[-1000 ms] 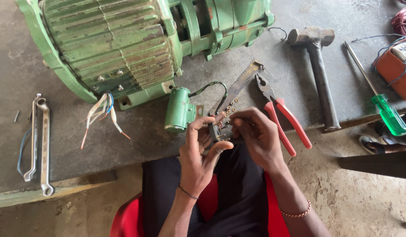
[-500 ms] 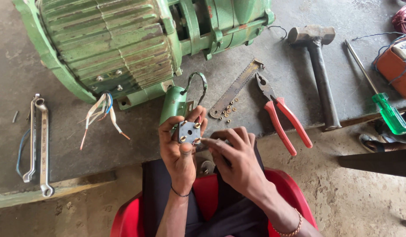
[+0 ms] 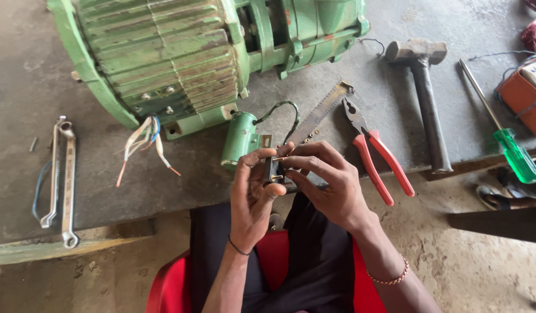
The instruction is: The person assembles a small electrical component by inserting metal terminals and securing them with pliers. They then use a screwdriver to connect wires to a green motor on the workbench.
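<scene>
My left hand [image 3: 251,191] and my right hand [image 3: 329,182] meet over my lap, both pinching a small dark terminal block [image 3: 275,170] with brass studs. The block is held on edge between thumbs and fingertips. A black wire [image 3: 279,110] loops from it to a green cylindrical capacitor [image 3: 239,139] lying on the concrete bench just beyond my left hand. Behind that stands a large green finned electric motor [image 3: 175,58], with loose coloured wire ends [image 3: 143,142] hanging from its base.
On the bench lie a hacksaw blade [image 3: 320,113], red-handled pliers [image 3: 375,150], a hammer [image 3: 424,98], a green-handled screwdriver [image 3: 505,133] and an orange box [image 3: 523,95] at right. Two spanners [image 3: 62,174] lie at left. I sit on a red chair [image 3: 169,287].
The block has been turned from facing up in my left hand to edge-on, and my right hand has come up from my lap to grip it too.
</scene>
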A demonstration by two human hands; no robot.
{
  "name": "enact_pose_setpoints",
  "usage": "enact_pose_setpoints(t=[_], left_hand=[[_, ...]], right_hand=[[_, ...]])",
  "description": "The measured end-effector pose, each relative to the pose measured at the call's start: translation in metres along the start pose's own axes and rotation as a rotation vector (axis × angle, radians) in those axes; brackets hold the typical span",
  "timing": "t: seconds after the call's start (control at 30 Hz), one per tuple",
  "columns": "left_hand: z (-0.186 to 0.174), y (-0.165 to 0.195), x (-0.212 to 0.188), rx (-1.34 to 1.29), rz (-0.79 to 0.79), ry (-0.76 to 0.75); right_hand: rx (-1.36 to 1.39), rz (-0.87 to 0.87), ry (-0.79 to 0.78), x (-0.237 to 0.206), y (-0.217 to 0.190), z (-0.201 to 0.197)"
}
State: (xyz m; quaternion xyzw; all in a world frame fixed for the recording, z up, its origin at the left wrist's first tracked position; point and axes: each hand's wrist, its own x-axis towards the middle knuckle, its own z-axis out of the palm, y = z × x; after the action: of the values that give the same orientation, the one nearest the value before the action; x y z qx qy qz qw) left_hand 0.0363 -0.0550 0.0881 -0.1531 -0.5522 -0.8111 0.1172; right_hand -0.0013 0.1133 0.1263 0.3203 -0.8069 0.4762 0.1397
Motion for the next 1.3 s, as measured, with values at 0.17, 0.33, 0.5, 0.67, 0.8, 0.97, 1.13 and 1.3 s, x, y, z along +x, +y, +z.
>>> enact_pose_setpoints(t=[0.17,0.33,0.5,0.67,0.8,0.97,1.13,1.3], left_hand=[[0.003,-0.001,0.000,0.028,-0.036,0.021],[0.008,-0.004,-0.001,0.159,-0.118,0.107],[0.014,0.000,0.000,0.116,0.006,0.113],[0.016,0.002,0.003,-0.005,-0.005,0.141],[0.014,-0.001,0.003,0.025,0.015,0.121],[0.011,-0.003,0.001,0.098,0.048,0.100],[0.004,-0.002,0.002,-0.013,0.000,0.053],[-0.003,-0.001,-0.002,-0.099,-0.026,0.039]], right_hand=[[-0.072,-0.099,-0.038,0.006,0.002,-0.006],[-0.094,-0.284,-0.104,0.015,0.014,-0.016],[-0.043,-0.111,-0.085,0.018,0.019,-0.016],[-0.250,-0.059,0.016,0.022,0.023,-0.019],[-0.436,-0.062,0.072,0.017,0.016,-0.016],[-0.242,0.028,0.239,-0.002,-0.007,-0.003],[-0.147,-0.072,0.148,-0.010,-0.022,0.005],[-0.093,-0.058,0.042,-0.003,-0.025,0.016]])
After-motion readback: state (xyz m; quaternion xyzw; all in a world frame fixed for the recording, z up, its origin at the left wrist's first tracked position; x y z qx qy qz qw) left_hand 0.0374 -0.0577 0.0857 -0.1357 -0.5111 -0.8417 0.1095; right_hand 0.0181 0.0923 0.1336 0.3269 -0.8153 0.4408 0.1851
